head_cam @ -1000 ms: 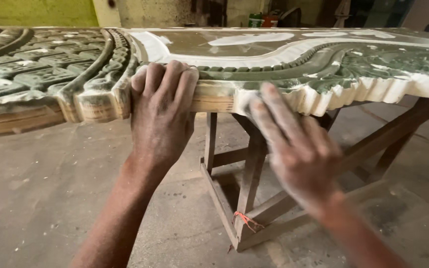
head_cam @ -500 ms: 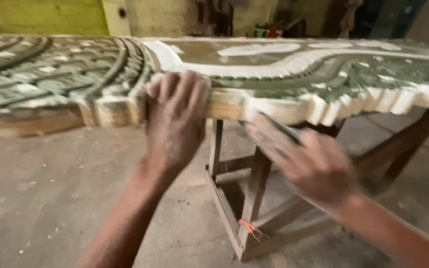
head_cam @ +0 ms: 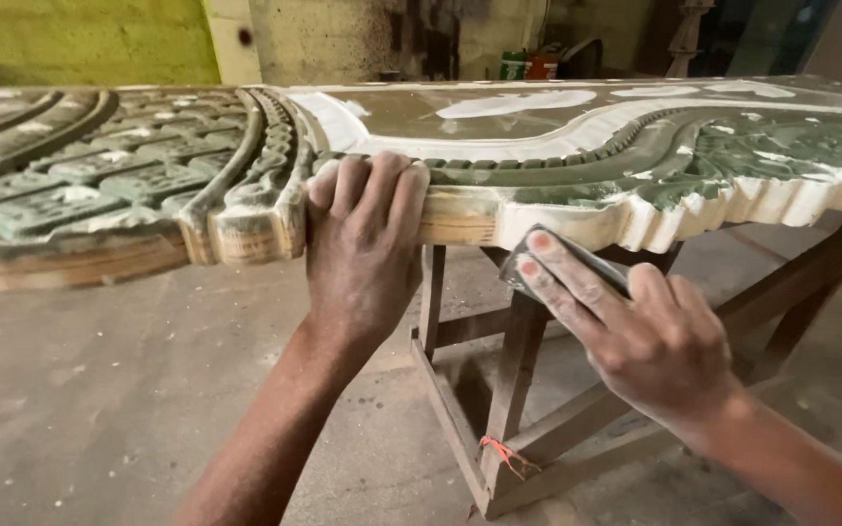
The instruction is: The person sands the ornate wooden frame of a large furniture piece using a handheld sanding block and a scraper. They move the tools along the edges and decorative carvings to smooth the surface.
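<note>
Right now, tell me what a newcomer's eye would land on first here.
The big carved wooden panel, green with white patches, lies flat across the upper picture on a wooden trestle. At its near edge the left hand grips the rim, fingers curled over the top. Just right of it, the right hand presses a grey piece of sandpaper against the scalloped pale edge.

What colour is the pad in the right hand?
Dark grey: the sanding pad under the right hand, seen best in the head view.

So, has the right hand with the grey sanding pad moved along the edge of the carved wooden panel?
Yes. The right hand slid rightward and slightly down along the carved wooden panel, away from the left hand gripping the edge.
</note>
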